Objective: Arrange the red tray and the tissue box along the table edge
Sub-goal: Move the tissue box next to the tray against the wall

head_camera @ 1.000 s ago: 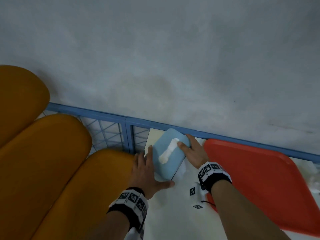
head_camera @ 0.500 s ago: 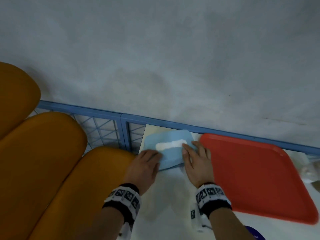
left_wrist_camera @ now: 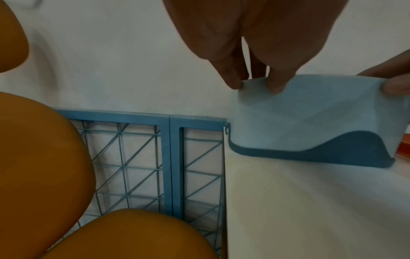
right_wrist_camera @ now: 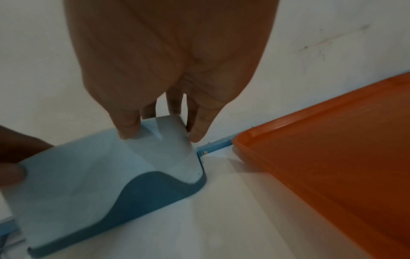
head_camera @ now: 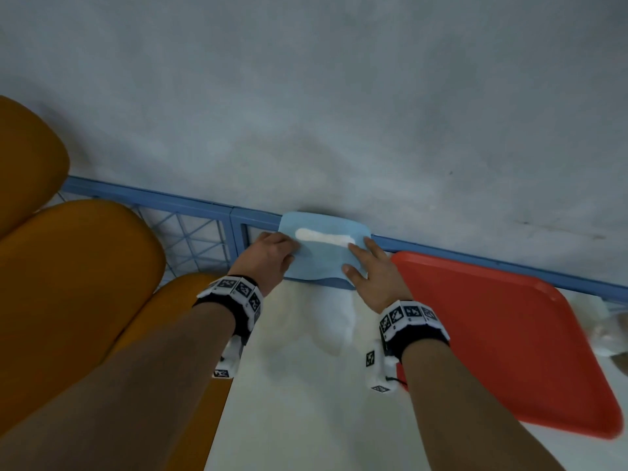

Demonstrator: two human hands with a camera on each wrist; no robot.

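The light blue tissue box [head_camera: 324, 248], white tissue showing in its top slot, lies lengthwise against the blue rail at the table's far edge. My left hand [head_camera: 287, 249] grips its left end, fingertips [left_wrist_camera: 275, 85] over the top rim. My right hand [head_camera: 360, 258] holds the right end, thumb [right_wrist_camera: 128, 129] on top and fingers down the side. The red tray [head_camera: 492, 334] lies flat just right of the box [right_wrist_camera: 88, 166], a narrow gap between them, its far corner near the rail. Neither hand touches the tray [right_wrist_camera: 332, 166].
The white table [head_camera: 306, 402] ends at a blue rail with mesh panels [head_camera: 190, 229]. Orange-yellow chair seats [head_camera: 68, 283] crowd the left side below the table. A pale crumpled thing [head_camera: 608, 331] sits past the tray's right corner. A grey surface lies beyond the rail.
The tissue box has turned from diagonal to parallel with the far edge and slid up against the rail. Both hands moved forward with it, one on each end.
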